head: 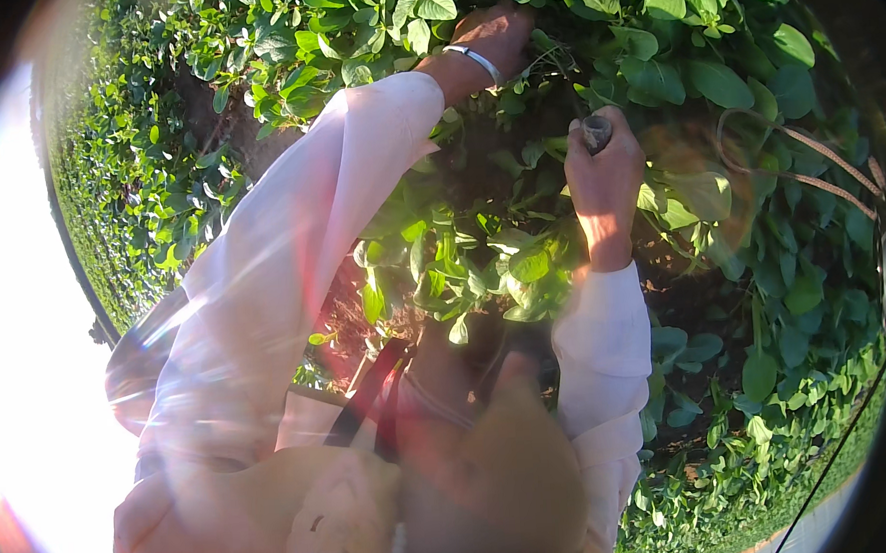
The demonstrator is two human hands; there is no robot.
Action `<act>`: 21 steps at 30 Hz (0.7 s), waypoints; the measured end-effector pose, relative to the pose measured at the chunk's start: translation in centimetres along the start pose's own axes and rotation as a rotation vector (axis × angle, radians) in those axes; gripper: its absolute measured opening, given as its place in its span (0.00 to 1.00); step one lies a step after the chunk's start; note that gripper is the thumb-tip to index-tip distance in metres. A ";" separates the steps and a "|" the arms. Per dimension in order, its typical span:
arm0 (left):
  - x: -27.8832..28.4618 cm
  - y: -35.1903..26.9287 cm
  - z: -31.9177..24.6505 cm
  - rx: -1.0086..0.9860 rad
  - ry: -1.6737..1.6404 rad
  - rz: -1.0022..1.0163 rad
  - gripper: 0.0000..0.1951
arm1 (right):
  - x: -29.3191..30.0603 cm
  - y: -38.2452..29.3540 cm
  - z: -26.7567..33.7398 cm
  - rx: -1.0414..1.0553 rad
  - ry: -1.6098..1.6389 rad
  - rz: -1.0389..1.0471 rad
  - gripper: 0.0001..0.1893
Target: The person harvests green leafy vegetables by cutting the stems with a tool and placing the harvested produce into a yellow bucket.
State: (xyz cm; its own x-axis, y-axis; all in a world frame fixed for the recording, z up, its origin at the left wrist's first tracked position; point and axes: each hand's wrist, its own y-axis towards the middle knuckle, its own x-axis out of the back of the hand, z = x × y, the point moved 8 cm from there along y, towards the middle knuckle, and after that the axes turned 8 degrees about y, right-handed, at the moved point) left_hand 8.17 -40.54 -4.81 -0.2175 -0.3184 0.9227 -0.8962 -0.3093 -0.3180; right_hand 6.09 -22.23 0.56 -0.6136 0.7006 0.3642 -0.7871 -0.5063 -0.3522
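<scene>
My right hand (605, 166) is closed around the dark, round-ended handle (597, 133) of a tool whose far end is hidden among leaves and shade. To its upper left, my left hand (502, 37), with a metal bangle (474, 58) at the wrist, reaches in at the base of green leafy plants (436, 5). Its fingers are hidden by leaves, and thin stems lie beside it. Below the hands, a bunch of leafy plants (517, 261) lies or stands over shaded soil.
Broad-leaved plants (718, 82) crowd the right and top. Bare soil (256, 143) shows at upper left. A looped brown cord (812, 144) hangs at right. Dark straps (366, 393) lie near my legs. Glare covers the far left.
</scene>
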 end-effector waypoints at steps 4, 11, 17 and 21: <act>-1.6 2.4 1.4 0.008 -0.185 -0.115 0.14 | 0.8 -1.7 -0.6 0.023 0.088 -0.021 0.08; -2.0 -0.8 4.4 0.068 -0.366 -0.046 0.23 | 1.3 -2.1 -0.7 0.057 0.150 -0.021 0.09; -2.1 -6.4 8.7 0.518 -1.835 -0.566 0.23 | 0.7 -1.6 0.4 0.109 -0.055 0.032 0.08; -3.0 -8.2 10.1 0.414 -1.775 -0.555 0.22 | -0.4 -1.3 1.0 0.115 -0.165 0.114 0.08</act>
State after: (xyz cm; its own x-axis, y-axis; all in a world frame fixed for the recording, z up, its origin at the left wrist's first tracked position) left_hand 20.04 -46.08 -7.13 0.8533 -0.4598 -0.2458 -0.5212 -0.7641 -0.3800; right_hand 7.31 -22.37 1.73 -0.6937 0.5483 0.4671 -0.7080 -0.6381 -0.3025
